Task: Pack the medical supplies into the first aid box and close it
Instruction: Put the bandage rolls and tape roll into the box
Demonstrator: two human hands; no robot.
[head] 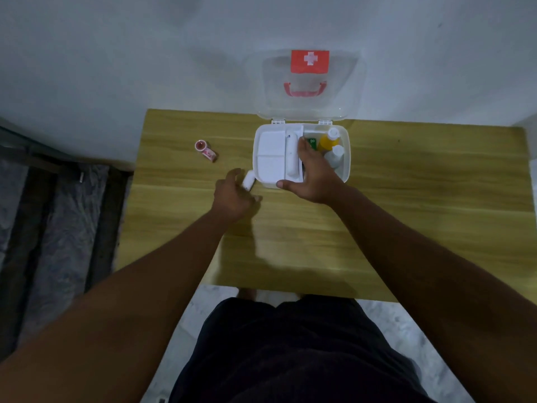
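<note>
The wooden surface [406, 199] stood against a plain pale wall, with marbled floor below and a dark frame at left. The box [345, 158] sat open at the far edge, its clear lid [348, 91] leaning on the wall. The lid bore a red label [310, 61] with a white cross; no writing was legible. A white tray [271, 155] covered the box's left half; two bottles [331, 141] lay at right. The right hand [312, 175] had its grip closed on the tray. The left hand [234, 196] had its grip closed on a white roll [249, 180] just beside the box. A tape roll [205, 150] lay apart at left.
</note>
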